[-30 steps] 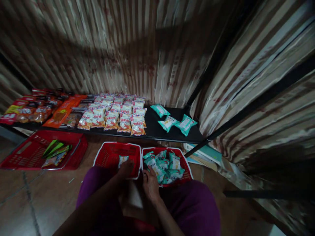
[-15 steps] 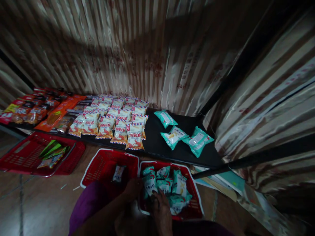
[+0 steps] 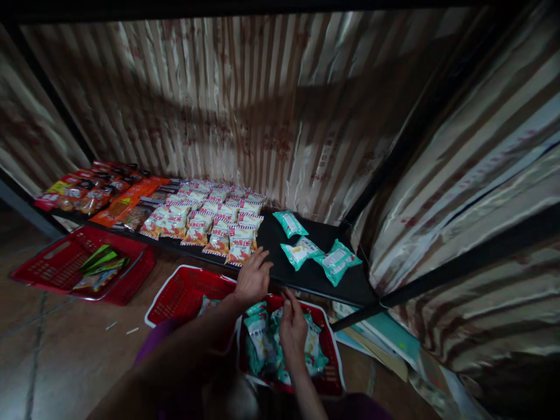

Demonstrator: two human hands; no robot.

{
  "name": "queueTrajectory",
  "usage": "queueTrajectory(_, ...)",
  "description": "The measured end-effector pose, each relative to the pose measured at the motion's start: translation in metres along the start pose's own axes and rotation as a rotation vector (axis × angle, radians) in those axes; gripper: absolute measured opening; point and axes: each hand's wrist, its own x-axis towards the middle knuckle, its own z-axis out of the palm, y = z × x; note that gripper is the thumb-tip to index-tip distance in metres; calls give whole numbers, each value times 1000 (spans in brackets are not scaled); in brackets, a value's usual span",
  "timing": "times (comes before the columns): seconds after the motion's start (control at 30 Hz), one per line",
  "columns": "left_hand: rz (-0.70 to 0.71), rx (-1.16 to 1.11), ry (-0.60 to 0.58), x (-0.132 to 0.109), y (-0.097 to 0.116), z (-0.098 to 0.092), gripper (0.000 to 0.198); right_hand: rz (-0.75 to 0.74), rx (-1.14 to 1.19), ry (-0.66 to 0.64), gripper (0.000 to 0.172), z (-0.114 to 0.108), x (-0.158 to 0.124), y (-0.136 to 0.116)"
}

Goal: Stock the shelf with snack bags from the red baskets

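Observation:
My left hand is over the front edge of the black shelf, beside the nearest white-and-orange snack packet. Its fingers are stretched out, with nothing visible in them. Above the right red basket is my right hand, fingers extended upward and no packet showing in it. Teal snack packets fill much of that basket, some hidden behind this hand. Three more teal packets lie on the shelf, one of them near the right end.
A middle red basket holds a small packet partly covered by my left forearm. Farther left, another red basket has green packets. Orange and red snack bags lie at the shelf's left. Black metal posts and striped sheeting enclose the shelf.
Both hands have risen from the packets in the right basket. My left hand has gone forward to the shelf edge; my right hand is higher over the basket. The view has shifted.

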Motion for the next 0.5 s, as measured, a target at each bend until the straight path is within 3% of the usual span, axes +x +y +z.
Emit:
queueTrajectory(0.1, -65, 153, 65, 25, -14, -13, 35, 0, 120, -43, 56, 27, 48, -27)
queueTrajectory(0.2, -134, 243, 127, 40, -37, -11, 42, -47, 99, -98, 62, 58, 94, -42)
queueTrajectory(0.37, -162, 297, 130, 71, -77, 0, 47, -48, 143, -153, 68, 108, 146, -43)
queueTrajectory(0.5, -150, 326, 96, 91, -91, 3, 45, 27, 153, -182, 73, 133, 168, -38)
